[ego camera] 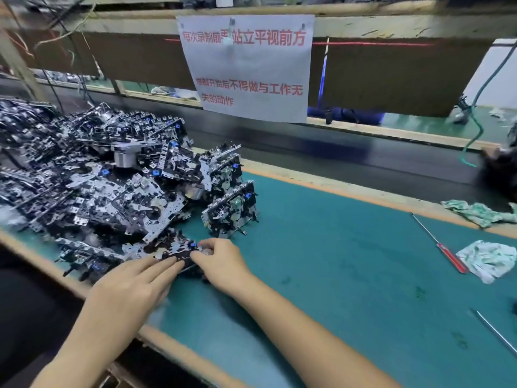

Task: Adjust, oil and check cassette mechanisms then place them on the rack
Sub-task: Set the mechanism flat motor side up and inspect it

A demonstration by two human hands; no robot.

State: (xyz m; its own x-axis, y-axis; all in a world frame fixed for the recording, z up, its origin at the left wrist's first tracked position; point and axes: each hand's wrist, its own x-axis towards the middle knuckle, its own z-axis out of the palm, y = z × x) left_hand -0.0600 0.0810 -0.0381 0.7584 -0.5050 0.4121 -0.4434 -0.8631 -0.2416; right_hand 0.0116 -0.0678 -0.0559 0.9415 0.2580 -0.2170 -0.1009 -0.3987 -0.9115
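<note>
A cassette mechanism (179, 249), black and silver with a small blue part, lies on the green mat at the near edge of the pile. My left hand (134, 287) rests on its near left side with straight fingers. My right hand (221, 261) grips its right end, fingers curled round it. A large heap of cassette mechanisms (92, 175) covers the left of the bench. Two mechanisms (232, 205) stand upright on edge just beyond my right hand.
A red-handled screwdriver (444, 250) lies on the green mat (335, 261) at the right, beside crumpled rags (489, 260). A thin metal rod (495, 331) lies at the far right. A dark conveyor belt (335, 152) runs behind the mat, under a paper notice (249, 65).
</note>
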